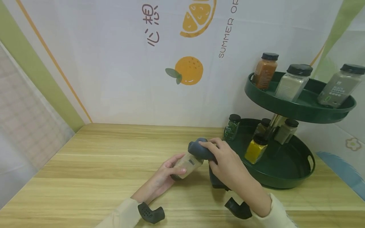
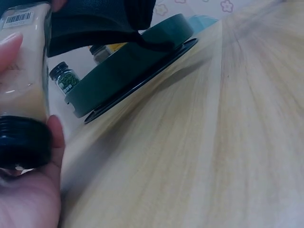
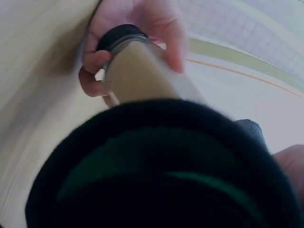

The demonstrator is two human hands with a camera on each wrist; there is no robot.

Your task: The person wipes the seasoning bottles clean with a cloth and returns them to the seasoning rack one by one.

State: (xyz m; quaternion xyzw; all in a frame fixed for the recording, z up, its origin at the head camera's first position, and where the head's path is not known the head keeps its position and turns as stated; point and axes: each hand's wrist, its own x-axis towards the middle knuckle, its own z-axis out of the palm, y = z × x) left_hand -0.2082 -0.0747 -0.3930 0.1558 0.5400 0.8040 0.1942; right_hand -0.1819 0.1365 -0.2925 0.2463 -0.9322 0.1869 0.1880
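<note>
My left hand [image 1: 163,175] grips a clear spice jar [image 1: 189,164] of pale powder, tilted with its black lid [image 2: 23,142] down towards the palm. A barcode label shows near the jar's upper end in the left wrist view. My right hand [image 1: 228,161] holds a dark blue cloth [image 1: 201,150] against that upper end, fingers bent over it. Part of the cloth hangs below the right hand. In the right wrist view the dark cloth [image 3: 156,114] fills the foreground and hides the jar's far end.
At the right stands a two-tier dark green rack [image 1: 299,110]. Its upper tier bears an orange-red spice jar [image 1: 265,72], a pale one [image 1: 292,84] and a black pepper jar [image 1: 339,87]. Below are several more, including a yellow jar [image 1: 255,150] and a green-herb jar [image 1: 232,128]. A printed curtain hangs behind the wooden table [image 1: 99,164].
</note>
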